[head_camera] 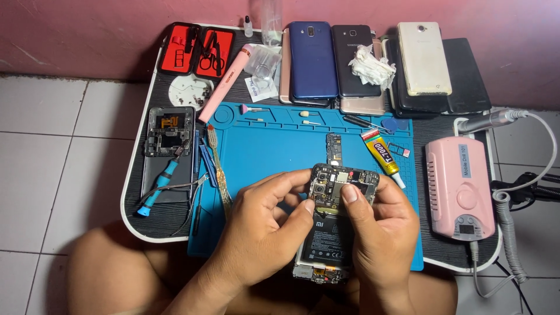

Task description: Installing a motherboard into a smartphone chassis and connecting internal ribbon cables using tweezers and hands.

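Two hands, left hand point(265, 224) and right hand point(379, 230), each grip pinching the opened phone point(332, 224).

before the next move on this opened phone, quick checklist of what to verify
1. Both hands on phone: left hand and right hand grip it, ok.
2. Thumbs on the board: ok.
3. Phone above the blue mat: ok.
4. Loose small board lies apart on the mat: ok.
5. Glue tube capped: cannot tell.
6. Tweezers near the left hand: ok.
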